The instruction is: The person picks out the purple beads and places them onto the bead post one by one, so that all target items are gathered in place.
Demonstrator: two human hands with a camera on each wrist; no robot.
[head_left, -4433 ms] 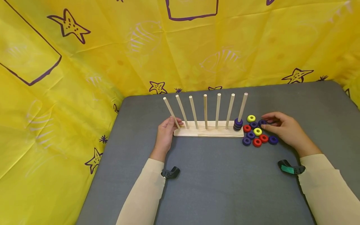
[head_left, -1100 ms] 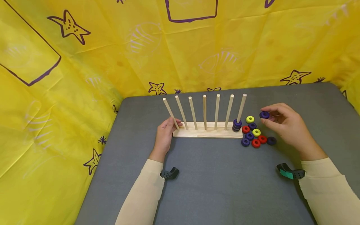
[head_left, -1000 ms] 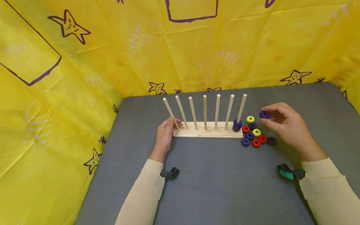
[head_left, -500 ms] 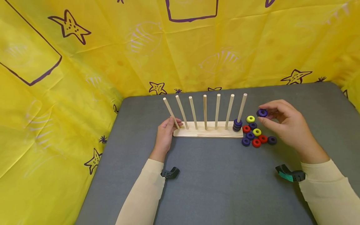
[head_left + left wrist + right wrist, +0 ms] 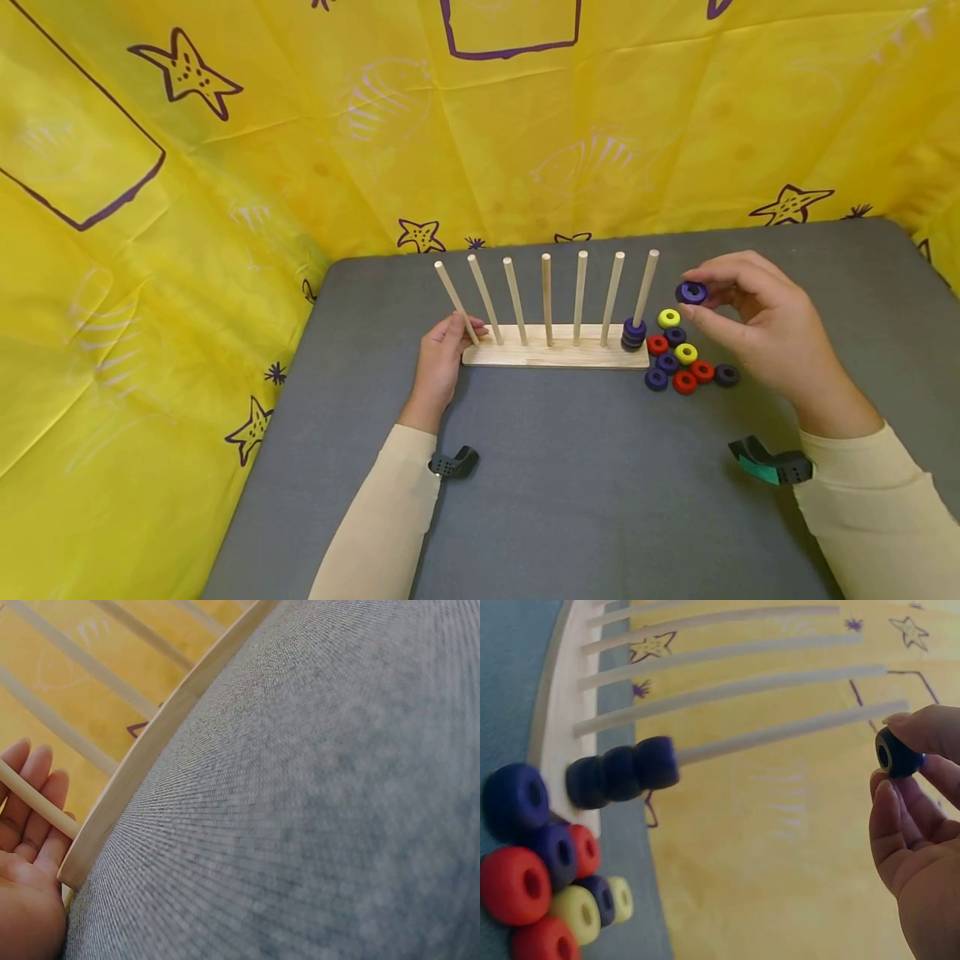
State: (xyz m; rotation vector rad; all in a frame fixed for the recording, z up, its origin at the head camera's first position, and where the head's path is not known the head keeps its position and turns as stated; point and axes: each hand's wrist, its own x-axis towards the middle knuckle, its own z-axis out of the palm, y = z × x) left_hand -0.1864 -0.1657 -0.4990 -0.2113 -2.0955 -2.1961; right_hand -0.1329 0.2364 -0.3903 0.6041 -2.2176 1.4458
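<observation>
A wooden peg rack [image 5: 555,357] stands on the table with a row of upright pegs. My left hand [image 5: 441,358] holds its left end, thumb and fingers around the outermost peg [image 5: 37,799]. Three dark blue rings [image 5: 622,771] are stacked at the bottom of the rightmost peg [image 5: 646,287]. Between the thumb and fingertips of my right hand [image 5: 772,333] is a dark blue ring [image 5: 691,292], raised off the table. This ring is to the right of the rightmost peg, its hole visible in the right wrist view, close to the peg's tip there.
Loose rings lie against the rack's right end: several blue ones [image 5: 656,379], red ones [image 5: 684,382] and yellow ones [image 5: 686,354]. The grey table [image 5: 585,483] meets a yellow patterned cloth [image 5: 480,142] at the back and left.
My right hand has lifted the blue ring from the loose rings and carried it up and left toward the rightmost peg. The left hand and rack stay in place.
</observation>
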